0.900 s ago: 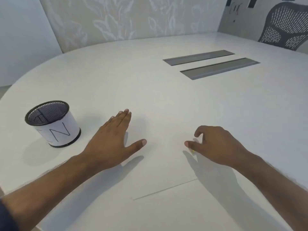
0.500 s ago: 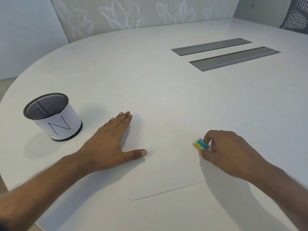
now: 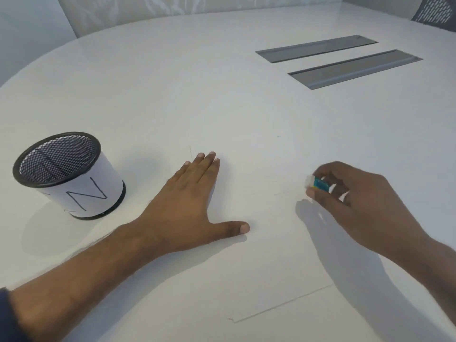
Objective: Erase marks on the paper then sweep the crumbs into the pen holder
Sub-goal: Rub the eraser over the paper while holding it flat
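Note:
A white sheet of paper (image 3: 266, 262) lies on the white table, its near edge showing as a thin line. Faint pencil marks (image 3: 281, 193) cross its middle. My left hand (image 3: 187, 206) lies flat on the paper's left part, fingers straight and thumb spread. My right hand (image 3: 355, 201) hovers over the paper's right side and pinches a small white eraser with a blue and yellow sleeve (image 3: 317, 184). A black mesh pen holder (image 3: 66, 174), wrapped in white paper marked "N", stands at the left, apart from the sheet.
The round white table (image 3: 197, 82) stretches far ahead. Two grey cable slots (image 3: 352, 67) sit at the back right. A mesh office chair (image 3: 436, 13) shows at the top right corner. A wall panel rises behind the table.
My right hand has picked the eraser up off the paper and lifted it, turning it toward the marks. My left hand has stayed flat on the sheet.

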Motion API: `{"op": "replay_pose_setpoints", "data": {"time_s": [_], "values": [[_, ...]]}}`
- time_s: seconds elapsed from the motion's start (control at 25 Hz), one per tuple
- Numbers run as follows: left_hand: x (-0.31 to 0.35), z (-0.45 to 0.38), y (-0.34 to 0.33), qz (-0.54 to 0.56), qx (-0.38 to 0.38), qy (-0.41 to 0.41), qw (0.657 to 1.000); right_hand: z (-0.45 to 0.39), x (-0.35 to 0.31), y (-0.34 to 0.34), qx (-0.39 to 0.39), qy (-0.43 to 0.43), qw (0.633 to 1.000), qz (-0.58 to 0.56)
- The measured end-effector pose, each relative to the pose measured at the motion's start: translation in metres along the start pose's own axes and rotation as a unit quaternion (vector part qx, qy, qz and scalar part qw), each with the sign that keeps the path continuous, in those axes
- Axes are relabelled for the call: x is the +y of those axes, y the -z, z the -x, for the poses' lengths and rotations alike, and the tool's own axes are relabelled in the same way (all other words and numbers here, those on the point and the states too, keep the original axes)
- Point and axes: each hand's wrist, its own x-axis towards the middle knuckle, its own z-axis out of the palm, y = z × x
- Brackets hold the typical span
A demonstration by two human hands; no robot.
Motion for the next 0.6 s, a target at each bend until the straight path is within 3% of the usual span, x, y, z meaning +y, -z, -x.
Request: {"op": "replay_pose_setpoints", "data": {"time_s": [0.16,0.4,0.6], "values": [[-0.003,-0.001,-0.008,-0.019,-0.022,0.017,0.999,-0.019,-0.015,-0.021,-0.004,0.025,0.996,-0.086],[-0.005,-0.002,-0.012,-0.029,-0.031,0.018,0.999,-0.036,-0.034,-0.056,-0.030,0.066,0.995,-0.064],[-0.003,-0.003,-0.014,-0.031,-0.035,0.024,0.999,-0.042,-0.047,-0.072,-0.012,0.104,0.994,0.019]]}}
